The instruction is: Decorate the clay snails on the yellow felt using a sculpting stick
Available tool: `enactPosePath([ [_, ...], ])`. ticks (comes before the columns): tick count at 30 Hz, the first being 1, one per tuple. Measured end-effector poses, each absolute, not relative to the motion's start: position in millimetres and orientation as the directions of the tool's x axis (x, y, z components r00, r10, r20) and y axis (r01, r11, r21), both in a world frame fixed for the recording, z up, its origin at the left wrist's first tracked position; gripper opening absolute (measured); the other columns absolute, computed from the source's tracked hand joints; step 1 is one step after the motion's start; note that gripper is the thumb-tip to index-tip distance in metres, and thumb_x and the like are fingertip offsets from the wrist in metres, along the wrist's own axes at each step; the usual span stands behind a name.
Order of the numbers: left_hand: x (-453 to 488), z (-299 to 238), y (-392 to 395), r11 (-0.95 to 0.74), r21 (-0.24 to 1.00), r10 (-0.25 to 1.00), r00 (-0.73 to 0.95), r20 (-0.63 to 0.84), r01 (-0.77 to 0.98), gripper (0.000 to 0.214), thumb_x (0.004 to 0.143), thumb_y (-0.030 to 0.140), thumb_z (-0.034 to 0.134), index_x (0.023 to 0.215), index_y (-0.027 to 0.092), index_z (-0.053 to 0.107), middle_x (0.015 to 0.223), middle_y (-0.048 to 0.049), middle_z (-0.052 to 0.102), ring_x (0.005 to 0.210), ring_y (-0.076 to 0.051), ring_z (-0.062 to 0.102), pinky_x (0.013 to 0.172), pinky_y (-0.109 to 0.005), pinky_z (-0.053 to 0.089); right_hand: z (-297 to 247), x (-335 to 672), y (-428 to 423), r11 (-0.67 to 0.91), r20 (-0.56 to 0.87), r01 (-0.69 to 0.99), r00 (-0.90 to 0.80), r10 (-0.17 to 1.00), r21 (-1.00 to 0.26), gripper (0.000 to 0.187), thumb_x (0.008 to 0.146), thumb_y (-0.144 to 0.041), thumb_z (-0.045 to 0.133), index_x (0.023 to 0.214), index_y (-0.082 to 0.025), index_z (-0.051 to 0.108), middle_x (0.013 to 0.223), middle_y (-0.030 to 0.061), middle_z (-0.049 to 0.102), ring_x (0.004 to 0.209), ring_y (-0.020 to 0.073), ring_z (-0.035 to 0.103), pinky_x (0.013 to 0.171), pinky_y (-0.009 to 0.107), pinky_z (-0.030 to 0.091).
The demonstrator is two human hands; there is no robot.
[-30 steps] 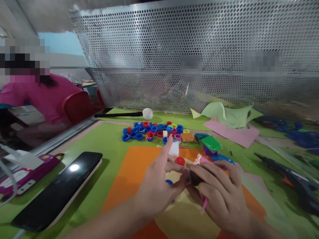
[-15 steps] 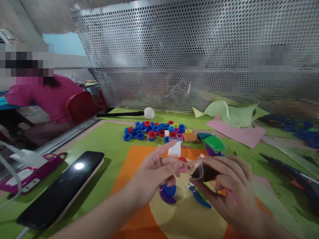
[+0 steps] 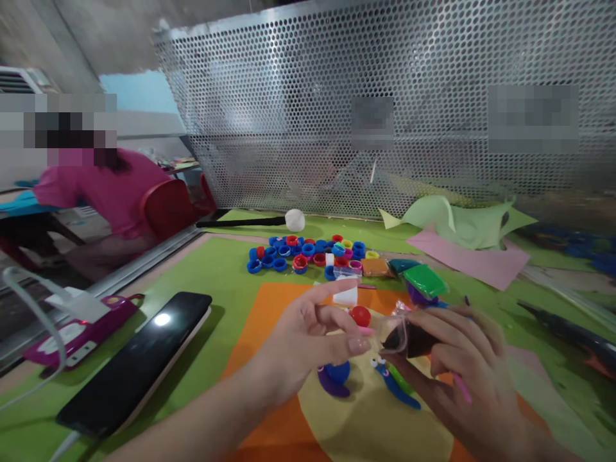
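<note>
My right hand point(image 3: 474, 366) grips a clear packet of dark clay point(image 3: 418, 340), its open end facing left. A thin pink stick point(image 3: 462, 387) also pokes out from that hand. My left hand point(image 3: 308, 343) is just left of the packet, thumb and fingers drawn together at the tips; whatever they hold is too small to make out. Below the hands, on a yellow round sheet point(image 3: 375, 423), lie a purple clay snail with a blue shell point(image 3: 334, 378) and a blue one with a green shell point(image 3: 397, 385). Behind my left fingertips shows a red clay ball point(image 3: 360, 316) with something pink beneath.
Several coloured rings point(image 3: 308, 250) and clay packets point(image 3: 426, 280) lie beyond the orange sheet point(image 3: 269, 301). A phone point(image 3: 139, 359) and purple power strip point(image 3: 96, 333) are left; a black glue gun point(image 3: 572, 330) is right. A perforated metal panel point(image 3: 298, 96) stands behind; a person in pink sits left.
My left fingertips have lowered slightly, uncovering more of the red ball. My right hand keeps its hold on the packet. The whole view has shifted a little.
</note>
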State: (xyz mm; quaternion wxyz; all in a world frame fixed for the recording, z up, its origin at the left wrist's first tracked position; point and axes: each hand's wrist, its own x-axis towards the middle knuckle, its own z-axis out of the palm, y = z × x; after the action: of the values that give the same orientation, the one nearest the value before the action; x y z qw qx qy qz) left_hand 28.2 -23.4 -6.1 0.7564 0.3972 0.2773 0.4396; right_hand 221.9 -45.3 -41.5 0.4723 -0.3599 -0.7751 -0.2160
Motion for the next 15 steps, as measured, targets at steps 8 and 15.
enactPosePath([
  [8,27.6,-5.8,-20.8,0.304,0.861,0.893,0.437,-0.109,-0.408,0.057,0.063,0.023,0.081,0.113,0.014,0.056,0.060,-0.0006,0.067,0.049,-0.006,0.052,0.046,-0.017,0.035,-42.6,224.1,-45.0,0.647,0.882,0.762,-0.311,0.355,0.008,0.035,0.085,-0.020,0.063,0.061,-0.020,0.038,0.086,0.0089,0.068,0.078,0.0243,0.063,0.073,0.042,0.041],
  [15,24.6,-9.6,-19.2,0.270,0.843,0.895,0.445,-0.041,-0.466,0.051,0.059,0.007,0.080,0.105,0.015,0.059,0.059,0.0039,0.064,0.060,-0.009,0.060,0.050,-0.016,0.041,-43.4,226.9,-44.8,0.617,0.861,0.786,-0.335,0.383,0.032,0.038,0.087,-0.022,0.059,0.059,-0.021,0.035,0.087,0.0103,0.068,0.079,0.0253,0.061,0.076,0.045,0.038],
])
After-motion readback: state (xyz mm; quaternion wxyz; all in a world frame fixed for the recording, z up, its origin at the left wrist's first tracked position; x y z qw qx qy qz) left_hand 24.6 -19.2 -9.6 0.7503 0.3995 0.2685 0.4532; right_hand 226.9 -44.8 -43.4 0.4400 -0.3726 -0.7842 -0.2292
